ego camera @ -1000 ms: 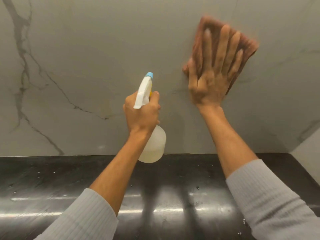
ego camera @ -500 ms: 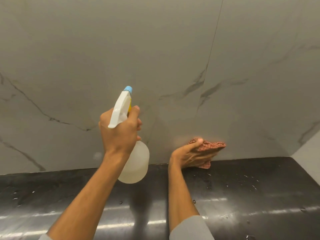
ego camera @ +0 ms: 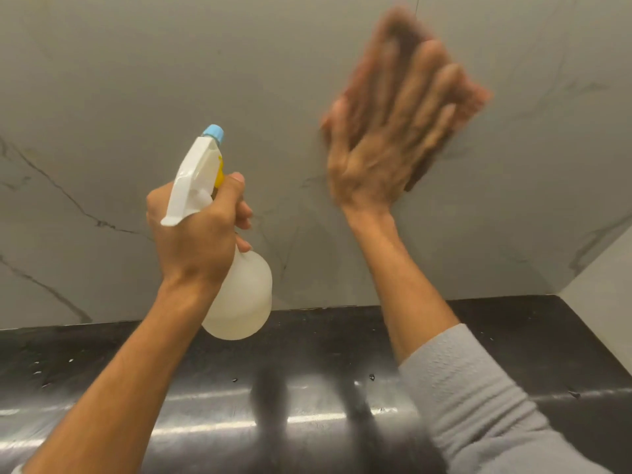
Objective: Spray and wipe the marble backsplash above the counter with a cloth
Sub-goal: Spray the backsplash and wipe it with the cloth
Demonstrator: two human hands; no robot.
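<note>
So the left hand is wrapped tight around the neck of the bottle, right under the white sprayer head. One finger is laid up by the yellow trigger. Whether it's actually being squeezed can't be told from this angle. The bottle is held up in the air and tilted a bit. Its blue nozzle is pointed at the backsplash, and its round cloudy body is hung below the fist, over the back edge of the counter.

The right hand is spread wide open and pressed flat on the cloth, with the fingers straight, fanned out and pointed up and slightly right. The reddish-brown cloth is pinned between the palm and the marble, high on the wall and to the right of the bottle. Only its edges are seen, past the fingertips and along the right side of the hand. Both hand and cloth are smeared with blur.

The two hands are seen well apart, with the left one lower. The right arm is covered by a grey ribbed sleeve up to mid-forearm. The counter is black and glossy, dotted with small specks and streaked with reflected light.
</note>
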